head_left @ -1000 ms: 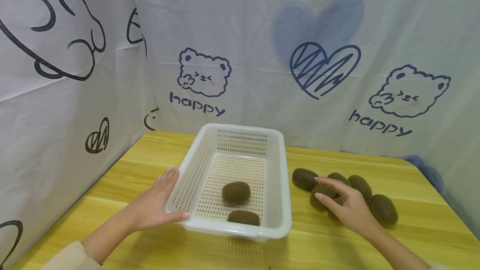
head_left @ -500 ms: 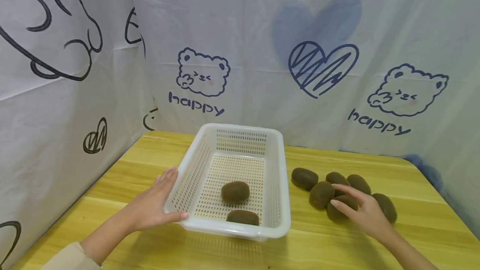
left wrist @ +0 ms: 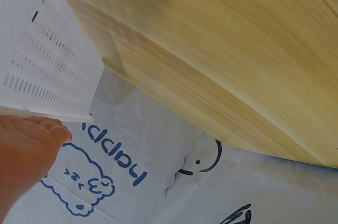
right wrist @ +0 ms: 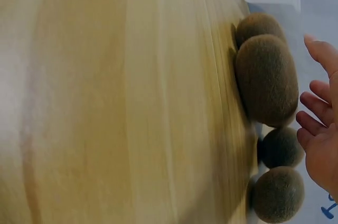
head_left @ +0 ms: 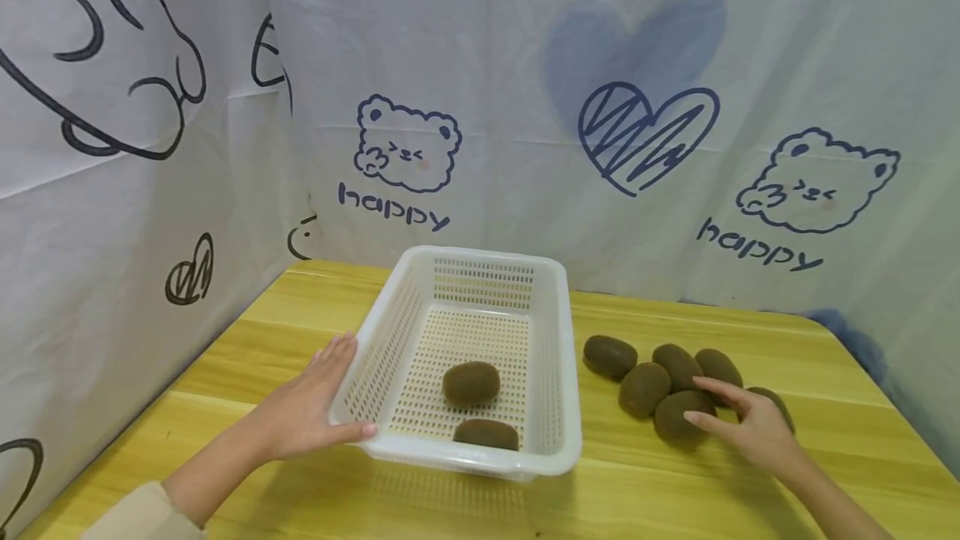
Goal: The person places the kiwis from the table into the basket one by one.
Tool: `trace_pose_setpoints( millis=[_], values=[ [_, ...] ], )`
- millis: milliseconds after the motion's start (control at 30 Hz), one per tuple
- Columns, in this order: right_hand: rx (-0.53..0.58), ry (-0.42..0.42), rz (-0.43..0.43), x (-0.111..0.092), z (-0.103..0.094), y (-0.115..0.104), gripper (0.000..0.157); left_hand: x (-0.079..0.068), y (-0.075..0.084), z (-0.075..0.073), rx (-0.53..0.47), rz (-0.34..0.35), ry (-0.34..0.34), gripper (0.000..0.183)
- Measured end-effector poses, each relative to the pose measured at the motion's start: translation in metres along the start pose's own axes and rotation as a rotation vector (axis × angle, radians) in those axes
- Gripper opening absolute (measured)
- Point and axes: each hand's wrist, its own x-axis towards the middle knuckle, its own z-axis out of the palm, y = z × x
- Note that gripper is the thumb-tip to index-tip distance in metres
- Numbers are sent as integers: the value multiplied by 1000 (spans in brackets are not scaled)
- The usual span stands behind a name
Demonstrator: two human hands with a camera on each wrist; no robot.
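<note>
Against the left side of a white plastic basket [head_left: 558,373] lies my left hand [head_left: 311,402], fingers straight along the rim and thumb over its near corner. In the left wrist view, those fingers touch the rim from outside. Two brown kiwis [head_left: 471,384] sit inside the basket, the nearer one partly hidden by the front wall. My right hand [head_left: 757,430] hovers over a group of loose kiwis, thumb and fingers spread and holding nothing. Its thumb tip overlaps the nearest kiwi [head_left: 682,419]. In the right wrist view, the fingers stand apart from a large kiwi [right wrist: 266,78].
More kiwis lie close together on the wooden table [head_left: 622,490], including one at the left [head_left: 610,357] beside the basket and one at the right [head_left: 772,405] partly behind my hand. A printed white cloth [head_left: 510,107] hangs along the back and left.
My right hand has moved right across the kiwi group, uncovering the front and middle kiwis. The left hand and the basket have stayed in place.
</note>
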Motion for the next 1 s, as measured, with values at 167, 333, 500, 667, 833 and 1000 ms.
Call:
trace_pose_setpoints(
  millis=[167,333,500,667,833,1000],
  values=[
    [61,-59,15,1,0,5,57,0,-1,0,-3,0,-3,107],
    [98,-111,29,2,3,4,59,0,-1,1,-12,-4,-7,107],
    [79,-110,18,2,5,6,59,0,-1,0,-7,-8,-6,107],
    [83,-135,20,1,4,7,60,0,-1,0,-13,-8,-9,107],
    [76,-170,4,-1,2,9,60,1,-2,1,-11,-3,-4,107],
    [93,-238,-36,-1,0,13,60,0,-1,1,-8,-7,-6,106]
  ],
)
